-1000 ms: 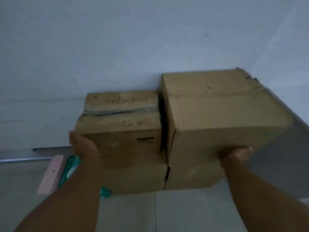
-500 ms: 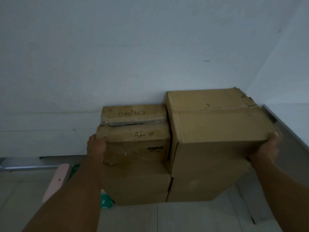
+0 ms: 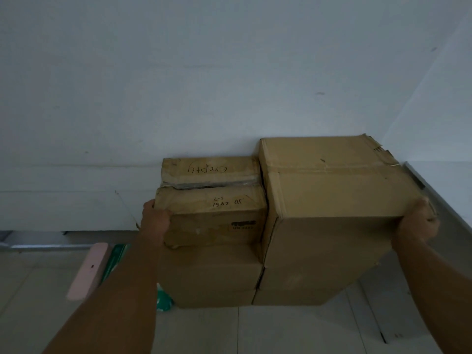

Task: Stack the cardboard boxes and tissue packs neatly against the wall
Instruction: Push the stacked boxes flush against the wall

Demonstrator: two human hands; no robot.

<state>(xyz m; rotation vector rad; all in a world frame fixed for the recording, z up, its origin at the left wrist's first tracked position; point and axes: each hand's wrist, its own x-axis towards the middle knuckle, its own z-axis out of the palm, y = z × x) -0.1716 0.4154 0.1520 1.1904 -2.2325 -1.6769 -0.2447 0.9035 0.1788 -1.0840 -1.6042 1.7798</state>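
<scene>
**Boxes stacked in the corner, both hands on the top ones**

Nearest is the tiled floor (image 3: 281,333). On the left lie a pink thing (image 3: 88,269) and a green pack (image 3: 115,259), the pack running in behind the stack. Two bottom boxes (image 3: 209,274) sit side by side, touching.

The left hand (image 3: 154,221) cups the near left corner of the small box (image 3: 212,221) with the thumb on its top edge; the other fingers are out of sight. The right hand (image 3: 419,223) has its fingers curled round the near right corner of the big box (image 3: 332,190).

Both top boxes are closed, so I can't see inside. The small one's taped seam gapes a bit, and "Empty" is scrawled on its flap. They back onto the wall (image 3: 178,98).
</scene>
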